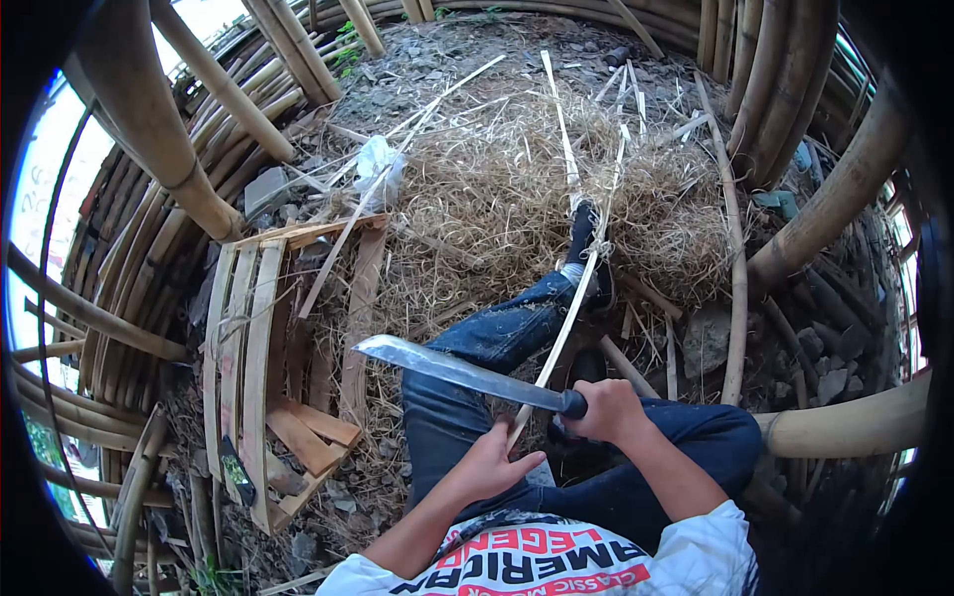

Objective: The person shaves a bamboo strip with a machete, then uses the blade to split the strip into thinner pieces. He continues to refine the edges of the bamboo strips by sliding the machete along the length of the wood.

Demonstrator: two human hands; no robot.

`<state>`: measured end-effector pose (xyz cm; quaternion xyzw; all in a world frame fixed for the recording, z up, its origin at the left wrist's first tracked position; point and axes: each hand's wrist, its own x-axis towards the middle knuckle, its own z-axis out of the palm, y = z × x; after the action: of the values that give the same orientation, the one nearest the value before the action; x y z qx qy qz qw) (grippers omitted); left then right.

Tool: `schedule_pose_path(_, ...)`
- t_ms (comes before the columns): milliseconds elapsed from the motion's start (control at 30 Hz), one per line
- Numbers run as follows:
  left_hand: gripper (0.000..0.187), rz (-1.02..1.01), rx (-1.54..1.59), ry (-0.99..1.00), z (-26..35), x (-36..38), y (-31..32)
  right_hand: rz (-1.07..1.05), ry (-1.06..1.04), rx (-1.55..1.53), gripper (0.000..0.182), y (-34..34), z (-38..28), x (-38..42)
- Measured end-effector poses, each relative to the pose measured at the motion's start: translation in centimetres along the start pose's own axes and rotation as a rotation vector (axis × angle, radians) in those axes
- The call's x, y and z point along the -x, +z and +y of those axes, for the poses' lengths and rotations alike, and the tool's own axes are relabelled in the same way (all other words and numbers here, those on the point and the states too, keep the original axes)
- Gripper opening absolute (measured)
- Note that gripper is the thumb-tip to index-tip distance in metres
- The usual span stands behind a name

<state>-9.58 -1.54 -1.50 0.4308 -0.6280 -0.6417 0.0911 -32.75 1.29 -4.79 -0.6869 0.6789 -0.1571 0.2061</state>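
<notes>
My right hand is wrapped round the dark handle of a machete, whose broad blade points left across my thigh. A long, pale bamboo strip runs from my lap up past my outstretched foot, passing under the blade near the handle. My left hand grips the strip's near end, just below the blade, with the thumb stretched to the right. Blue jeans cover my legs, one stretched forward and the other bent to the right.
A slatted wooden crate lies at left. Curly bamboo shavings heap ahead, with a white plastic bag beside them. Thick bamboo poles stand around me; one pole lies beside my right knee. Stones sit at right.
</notes>
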Motion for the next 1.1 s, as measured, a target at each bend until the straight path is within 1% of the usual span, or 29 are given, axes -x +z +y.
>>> schedule_pose_path(33, 0.060, -0.024, -0.081, -0.024, 0.4, 0.2, -0.1, -0.006, 0.004, 0.002, 0.037, 0.3, 0.0, -0.1)
schedule_pose_path(67, 0.060, -0.035, -0.075, -0.034, -0.4, 0.2, 0.1, 0.017, 0.019, 0.032, 0.032, 0.4, 0.0, -0.1)
schedule_pose_path(100, 0.057, 0.016, -0.057, 0.043, -1.8, -0.2, 0.2, 0.039, 0.041, 0.061, 0.028, 0.7, 0.2, 0.0)
schedule_pose_path(133, 0.054, 0.063, -0.039, 0.118, -1.7, 0.0, 0.2, 0.050, 0.049, 0.067, 0.023, 1.0, 1.0, -0.1)
schedule_pose_path(167, 0.045, 0.046, -0.087, 0.072, -1.2, 0.4, -0.2, 0.065, 0.088, 0.080, 0.022, 1.1, 1.7, -0.3)
schedule_pose_path(200, 0.039, 0.022, -0.059, 0.045, -2.0, 0.2, -0.3, 0.088, 0.126, 0.097, 0.022, 1.0, 2.5, -0.6)
schedule_pose_path(233, 0.037, 0.029, -0.051, 0.048, -1.9, 0.3, -0.2, 0.090, 0.148, 0.098, 0.022, 0.9, 3.4, -1.0)
schedule_pose_path(300, 0.035, 0.028, -0.047, 0.046, -1.0, 0.5, 0.0, 0.096, 0.350, 0.106, 0.024, 0.6, 5.4, -1.7)
schedule_pose_path(333, 0.034, 0.028, -0.059, 0.005, -0.4, 0.4, 0.3, 0.075, 0.407, 0.064, 0.025, 0.4, 6.3, -2.1)
schedule_pose_path(367, 0.032, 0.032, -0.070, -0.037, -0.2, 0.4, 0.4, 0.074, 0.409, 0.082, 0.025, 0.4, 6.6, -2.3)
schedule_pose_path(400, 0.032, 0.030, -0.072, -0.037, -0.3, 0.2, 0.3, 0.077, 0.406, 0.103, 0.024, 0.2, 6.8, -2.6)
schedule_pose_path(467, 0.032, -0.001, -0.094, -0.005, -0.9, -0.1, 0.0, 0.089, 0.392, 0.125, 0.024, 0.5, 7.2, -3.3)
schedule_pose_path(500, 0.028, 0.022, -0.095, 0.033, -1.3, -0.2, -0.1, 0.099, 0.378, 0.146, 0.023, 0.7, 7.4, -3.4)
schedule_pose_path(533, 0.028, 0.013, -0.099, 0.030, -1.5, -0.3, 0.0, 0.099, 0.387, 0.142, 0.023, 0.8, 7.7, -3.7)
schedule_pose_path(600, 0.023, 0.046, -0.011, 0.053, -1.7, -0.1, 0.1, 0.126, 0.385, 0.201, 0.022, 1.0, 8.1, -4.6)
schedule_pose_path(667, 0.020, -0.015, 0.072, -0.087, -1.0, 0.7, 0.3, 0.191, 0.523, 0.172, 0.020, 0.2, 8.7, -6.0)
schedule_pose_path(700, 0.019, -0.001, 0.006, -0.013, -1.0, 1.2, 0.6, 0.211, 0.604, 0.154, 0.021, -0.2, 9.9, -6.7)
schedule_pose_path(733, 0.021, -0.020, 0.145, -0.083, -1.0, 1.7, 0.8, 0.228, 0.684, 0.134, 0.022, -0.4, 11.1, -7.3)
schedule_pose_path(800, 0.023, -0.015, 0.056, -0.048, -1.4, 1.3, 0.7, 0.215, 0.712, 0.079, 0.024, -1.1, 12.8, -7.7)
schedule_pose_path(833, 0.025, -0.008, 0.041, -0.076, -1.9, 1.3, 0.7, 0.220, 0.702, 0.127, 0.026, -1.1, 13.0, -7.8)
schedule_pose_path(867, 0.027, -0.010, 0.067, -0.044, -2.1, 1.3, 0.8, 0.230, 0.696, 0.117, 0.026, -1.0, 13.2, -8.1)
schedule_pose_path(933, 0.026, -0.024, 0.058, -0.085, -2.1, 1.0, 0.7, 0.158, 0.698, 0.024, 0.038, -0.7, 12.5, -7.5)
schedule_pose_path(967, 0.026, -0.032, 0.052, -0.094, -2.1, 0.9, 0.8, 0.221, 0.686, -0.005, 0.046, 0.5, 12.6, -7.3)
schedule_pose_path(1000, 0.025, -0.045, 0.104, -0.126, -2.1, 0.8, 0.9, 0.220, 0.698, -0.014, 0.046, 0.6, 12.1, -7.2)
schedule_pose_path(1033, 0.025, -0.057, 0.152, -0.163, -2.0, 0.7, 0.9, 0.247, 0.685, -0.114, 0.050, 0.7, 11.2, -7.1)
schedule_pose_path(1067, 0.025, -0.066, 0.137, -0.175, -1.8, 0.7, 0.9, 0.277, 0.671, -0.215, 0.053, 1.0, 10.6, -6.9)
schedule_pose_path(1100, 0.023, -0.058, 0.218, -0.184, -1.3, 0.7, 1.0, 0.318, 0.650, -0.236, 0.060, 1.8, 10.7, -6.9)
